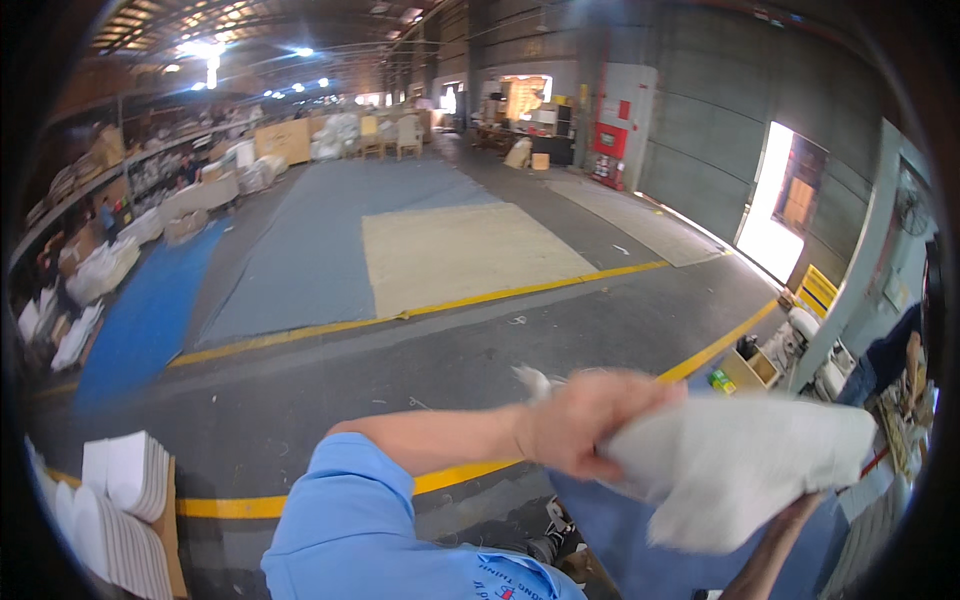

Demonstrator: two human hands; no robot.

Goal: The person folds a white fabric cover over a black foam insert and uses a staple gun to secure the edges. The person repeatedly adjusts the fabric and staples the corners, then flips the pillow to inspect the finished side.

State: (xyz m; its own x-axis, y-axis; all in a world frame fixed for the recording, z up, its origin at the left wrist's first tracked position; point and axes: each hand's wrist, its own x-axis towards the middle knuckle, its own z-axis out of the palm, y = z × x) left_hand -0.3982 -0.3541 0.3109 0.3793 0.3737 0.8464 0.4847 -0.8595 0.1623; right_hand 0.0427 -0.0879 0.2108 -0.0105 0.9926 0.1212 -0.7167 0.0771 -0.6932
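My left hand (585,420) reaches across to the right on a bare forearm with a light blue short sleeve. Its fingers are closed on the left end of a white, soft-looking padded piece (740,465), blurred by motion and held in the air at the lower right. My right forearm rises from the bottom edge beneath the piece. The right hand itself is hidden behind the white material, so its grip does not show. A dark shoe (548,540) shows on the floor below.
Stacks of white curved pieces (120,500) stand on a wooden pallet at the lower left. Yellow lines (450,300) cross the grey floor, with blue and beige mats (460,250) beyond. Another person in dark blue (885,360) works at the right edge, near a wooden crate (752,370).
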